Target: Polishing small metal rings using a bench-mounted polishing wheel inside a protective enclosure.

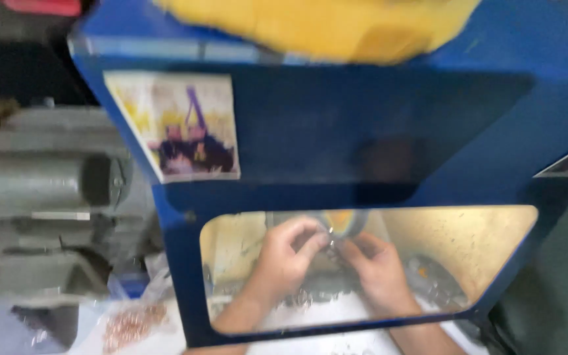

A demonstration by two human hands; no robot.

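hands (333,253) pinch small metal part (331,242) | bag (133,322): copper bits

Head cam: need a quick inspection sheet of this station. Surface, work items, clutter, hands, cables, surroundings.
Surface: pale bench seen through the clear window of a blue guard; small metal bits are scattered on it.
Work items: a small metal part sits between both hands, too blurred to identify.
Clutter: a pile of coppery small parts at lower left; a dark heap at right behind the window.
Hands: left hand and right hand both pinch at the part with their fingertips.
Cables: nothing seen.
Surroundings: grey machine at left, picture sticker on the guard, yellow blurred object on top.
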